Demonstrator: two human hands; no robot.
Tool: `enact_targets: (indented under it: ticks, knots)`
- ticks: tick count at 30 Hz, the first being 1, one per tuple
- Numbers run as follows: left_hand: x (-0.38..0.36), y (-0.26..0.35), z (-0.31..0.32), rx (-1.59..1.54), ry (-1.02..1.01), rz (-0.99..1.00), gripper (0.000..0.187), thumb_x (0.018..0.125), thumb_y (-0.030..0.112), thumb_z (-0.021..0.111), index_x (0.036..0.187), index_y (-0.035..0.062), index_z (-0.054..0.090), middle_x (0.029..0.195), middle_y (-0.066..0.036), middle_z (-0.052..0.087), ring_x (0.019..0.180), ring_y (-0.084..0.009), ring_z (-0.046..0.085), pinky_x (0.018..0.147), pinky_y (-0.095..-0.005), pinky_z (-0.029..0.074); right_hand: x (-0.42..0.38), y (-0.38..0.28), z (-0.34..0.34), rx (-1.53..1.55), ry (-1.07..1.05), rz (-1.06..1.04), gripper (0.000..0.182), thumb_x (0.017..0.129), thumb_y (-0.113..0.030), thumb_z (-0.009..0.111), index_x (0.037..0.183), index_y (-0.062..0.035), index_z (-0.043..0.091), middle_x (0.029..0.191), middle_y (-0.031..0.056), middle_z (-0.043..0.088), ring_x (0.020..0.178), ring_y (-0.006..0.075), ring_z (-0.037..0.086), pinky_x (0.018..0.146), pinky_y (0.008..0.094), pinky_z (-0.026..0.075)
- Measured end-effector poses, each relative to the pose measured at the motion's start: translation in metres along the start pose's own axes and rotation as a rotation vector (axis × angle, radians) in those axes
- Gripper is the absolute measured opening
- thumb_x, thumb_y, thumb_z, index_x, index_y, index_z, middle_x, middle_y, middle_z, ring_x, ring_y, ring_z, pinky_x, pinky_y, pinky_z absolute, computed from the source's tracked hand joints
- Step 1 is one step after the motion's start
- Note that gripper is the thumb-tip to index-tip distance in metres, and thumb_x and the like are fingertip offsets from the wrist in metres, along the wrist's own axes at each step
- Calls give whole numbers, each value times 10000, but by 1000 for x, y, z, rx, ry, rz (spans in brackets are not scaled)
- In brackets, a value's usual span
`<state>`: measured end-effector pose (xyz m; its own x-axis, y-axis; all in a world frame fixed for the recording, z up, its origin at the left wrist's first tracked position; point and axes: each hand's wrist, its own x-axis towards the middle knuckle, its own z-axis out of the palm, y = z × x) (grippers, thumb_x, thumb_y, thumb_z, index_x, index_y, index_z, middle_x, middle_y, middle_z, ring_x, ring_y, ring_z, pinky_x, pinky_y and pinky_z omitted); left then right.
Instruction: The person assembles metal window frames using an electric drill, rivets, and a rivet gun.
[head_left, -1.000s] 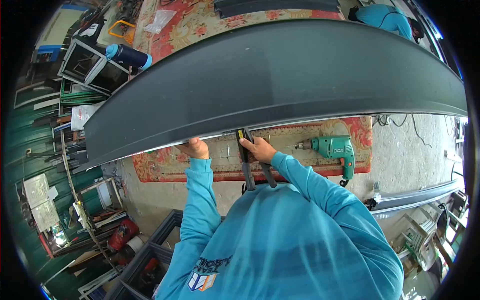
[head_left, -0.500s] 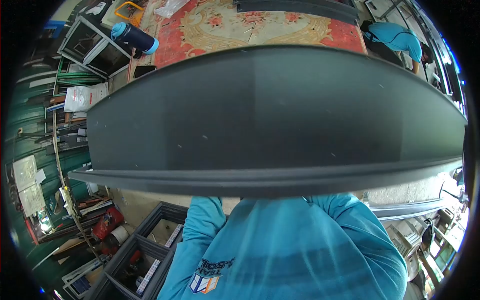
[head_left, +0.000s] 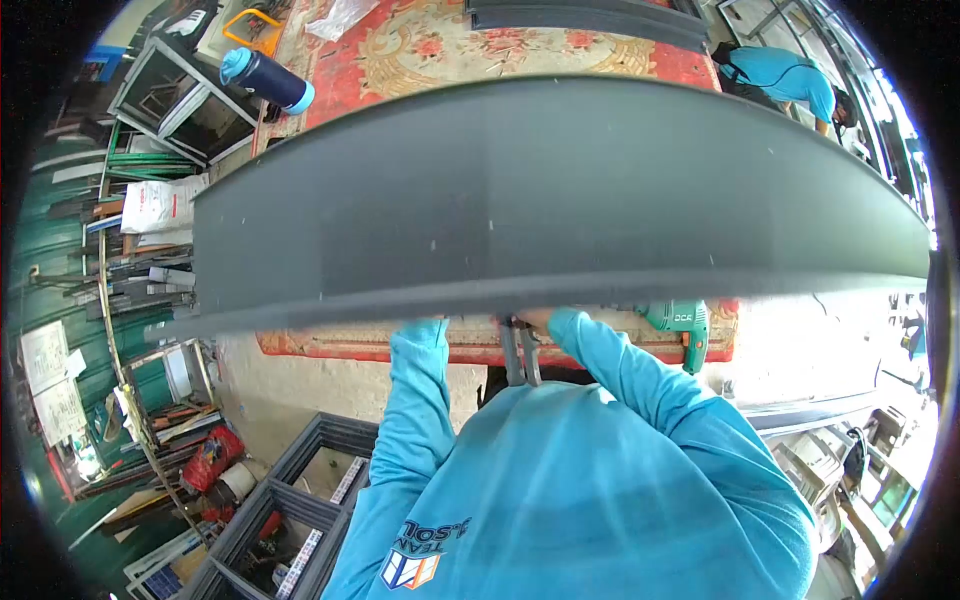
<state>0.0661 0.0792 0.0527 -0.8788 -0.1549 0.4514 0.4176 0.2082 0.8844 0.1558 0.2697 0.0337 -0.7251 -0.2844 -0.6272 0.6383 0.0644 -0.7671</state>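
A long dark grey panel point(head_left: 560, 190) stands across the carpeted counter point(head_left: 420, 50), blocking its middle. A green drill point(head_left: 680, 317) shows past its near edge. The panel hides the left hand; the mostly covered right hand point(head_left: 537, 318) meets dark handles point(head_left: 522, 358); I cannot tell either one's grip.

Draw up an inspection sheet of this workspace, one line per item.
Surface: red floral cover, partly hidden by the grey panel.
Job's things: grey panel spanning much of the view; dark-handled tool at its near edge; green drill to the right.
Clutter: blue bottle, clear plastic bag, grey profiles at the far side.
Hands: right hand at the tool, grip unclear; left hand hidden by the panel.
Cables: thin dark strand on the right-hand floor, too faint to trace.
Surroundings: bent-over co-worker, far right; dark frames, lower left.
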Motion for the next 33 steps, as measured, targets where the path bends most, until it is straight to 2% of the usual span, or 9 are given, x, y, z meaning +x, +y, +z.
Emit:
enact_targets:
  ticks: [1, 2, 4, 5, 6, 8, 9, 33]
  knots:
    - [3, 2, 4, 5, -2, 9, 734, 756, 491, 763, 1252, 20, 497, 1143, -104, 577, 976, -207, 589, 803, -386, 516, 22, 23, 3, 146, -12, 88, 535, 813, -571, 674, 815, -37, 707, 754, 81, 673, 695, 191, 613, 638, 333, 475]
    - [5, 0, 10, 14, -6, 15, 734, 755, 491, 764, 1252, 20, 498, 1144, -104, 577, 978, -207, 588, 805, -386, 516, 17, 16, 1, 142, -12, 83, 535, 813, -571, 674, 815, -37, 707, 754, 81, 673, 695, 191, 613, 638, 333, 475]
    - [17, 26, 25, -45, 64, 64, 769, 738, 504, 780, 1272, 37, 484, 1138, -100, 578, 984, -207, 585, 808, -387, 513, 2, 0, -7, -13, -57, -11, 548, 812, -559, 683, 814, -11, 700, 759, 82, 673, 693, 182, 615, 637, 337, 481]
    - [22, 35, 31, -104, 132, 104, 805, 720, 516, 796, 1293, 54, 470, 1132, -96, 580, 989, -207, 582, 811, -388, 510, 25, 31, -14, -93, -124, -3, 509, 843, -519, 673, 882, -12, 697, 801, 84, 681, 700, 167, 617, 621, 341, 484]
    - [24, 20, 20, -103, 131, 105, 805, 720, 516, 796, 1293, 54, 470, 1132, -96, 580, 989, -207, 582, 811, -388, 510, 21, 28, -25, -92, -125, -4, 509, 843, -519, 673, 882, -12, 697, 801, 84, 681, 700, 167, 617, 621, 341, 484]
    - [33, -4, -5, 830, -87, 801, 737, 773, 474, 771, 1299, 58, 466, 1137, -71, 580, 1007, -210, 573, 812, -386, 509, 8, 21, -47, 141, -423, 114, 511, 858, -530, 659, 972, -32, 670, 852, 95, 664, 705, 181, 602, 588, 360, 475]
    - [29, -4, -9, 829, -86, 801, 737, 773, 474, 771, 1299, 58, 466, 1137, -71, 580, 1007, -210, 573, 812, -386, 509, 4, 16, -52, 254, -570, 172, 516, 865, -536, 652, 1017, -42, 656, 878, 100, 656, 708, 188, 595, 572, 369, 471]
    - [41, -15, -19, 649, -101, 619, 650, 803, 434, 744, 1267, 53, 495, 1137, -66, 583, 1013, -216, 574, 823, -395, 508, 8, 5, -40, -31, -446, -15, 550, 853, -538, 656, 1038, -21, 665, 928, 137, 662, 790, 220, 611, 655, 394, 479]
